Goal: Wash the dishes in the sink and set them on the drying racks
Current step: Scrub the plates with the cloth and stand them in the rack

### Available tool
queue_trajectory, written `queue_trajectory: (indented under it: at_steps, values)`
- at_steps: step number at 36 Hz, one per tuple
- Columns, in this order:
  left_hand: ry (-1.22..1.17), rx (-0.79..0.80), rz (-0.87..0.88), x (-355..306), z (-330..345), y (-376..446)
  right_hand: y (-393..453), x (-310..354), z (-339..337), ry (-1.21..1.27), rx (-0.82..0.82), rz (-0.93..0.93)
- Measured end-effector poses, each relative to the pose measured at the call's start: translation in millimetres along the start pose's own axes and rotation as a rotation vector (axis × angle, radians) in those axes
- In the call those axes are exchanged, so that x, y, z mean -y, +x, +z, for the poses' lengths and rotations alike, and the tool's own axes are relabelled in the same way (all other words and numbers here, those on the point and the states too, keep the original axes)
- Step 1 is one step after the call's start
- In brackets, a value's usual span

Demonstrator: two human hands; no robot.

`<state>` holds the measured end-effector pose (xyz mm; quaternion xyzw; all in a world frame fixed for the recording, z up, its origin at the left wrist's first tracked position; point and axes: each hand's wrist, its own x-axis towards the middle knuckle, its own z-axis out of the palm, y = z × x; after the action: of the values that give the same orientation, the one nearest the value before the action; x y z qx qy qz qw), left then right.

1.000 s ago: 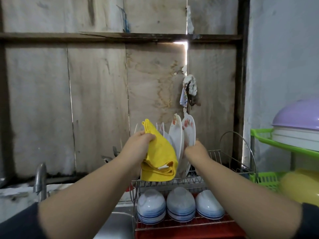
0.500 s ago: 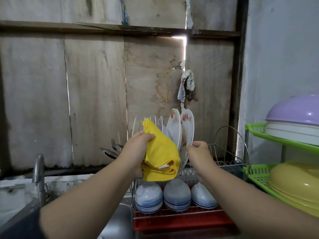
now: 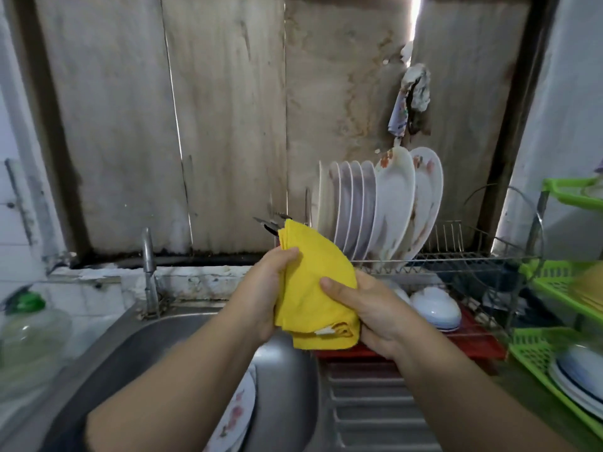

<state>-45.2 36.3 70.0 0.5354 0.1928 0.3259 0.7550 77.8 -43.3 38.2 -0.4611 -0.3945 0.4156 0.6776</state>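
A flowered plate [image 3: 236, 415] lies down in the steel sink [image 3: 287, 370], partly hidden under the left forearm, and by the look of things it is the next dish to wash; it sits below and a little to the left of both hands, well apart from them. Above the basin's right edge a folded yellow cloth [image 3: 315, 288] is held between the two hands: the left hand [image 3: 266, 288] has its fingers curled round the cloth's left side, and the right hand [image 3: 375, 309] clasps the right side with its thumb laid across the front. The hands look to be wiping themselves dry, though I can't be sure from here. To do it well, keep the cloth over the basin so drips fall there, then put it down before reaching for the plate. Behind stands the wire drying rack [image 3: 456, 256], its white plates [image 3: 359, 203] upright in a row, with bowls [image 3: 435, 308] upturned below.
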Motion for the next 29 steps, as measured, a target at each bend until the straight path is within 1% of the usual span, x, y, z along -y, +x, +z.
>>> queue_trajectory:
  at_steps: [2,5,9,12,15,16,17,19,24,29]
  values:
    - [0.009,-0.036,-0.038,0.9,-22.2,-0.8,3.1,-15.4,13.4,0.044,0.053,0.024]
    - [0.042,-0.085,-0.042,0.7,-50.0,-3.2,6.4,-32.7,29.8,0.092,0.126,0.048]
    - [0.106,-0.096,-0.035,-0.2,-88.9,-4.1,11.6,-52.0,55.2,0.125,0.144,0.093]
    - [0.137,-0.112,-0.04,0.5,-119.3,-2.3,18.0,-71.5,77.6,0.135,0.076,0.114]
    - [0.181,-0.137,-0.059,8.4,-147.4,-2.5,22.3,-93.7,100.1,0.25,0.014,0.14]
    - [0.19,-0.139,-0.063,8.7,-146.4,0.2,24.2,-92.9,100.8,0.273,0.02,0.132]
    - [0.191,-0.163,-0.089,16.1,-166.3,-1.7,29.5,-111.2,113.1,0.318,0.027,0.165]
    - [0.207,-0.196,-0.145,24.4,-170.2,-0.3,29.4,-116.2,112.5,0.355,0.024,0.175]
    - [0.123,-0.29,-0.272,54.9,-221.6,2.2,44.0,-161.1,134.5,0.385,-0.119,0.286]
    - [-0.037,-0.545,-0.36,79.5,-253.5,8.1,65.2,-189.1,141.7,0.421,-0.266,0.396]
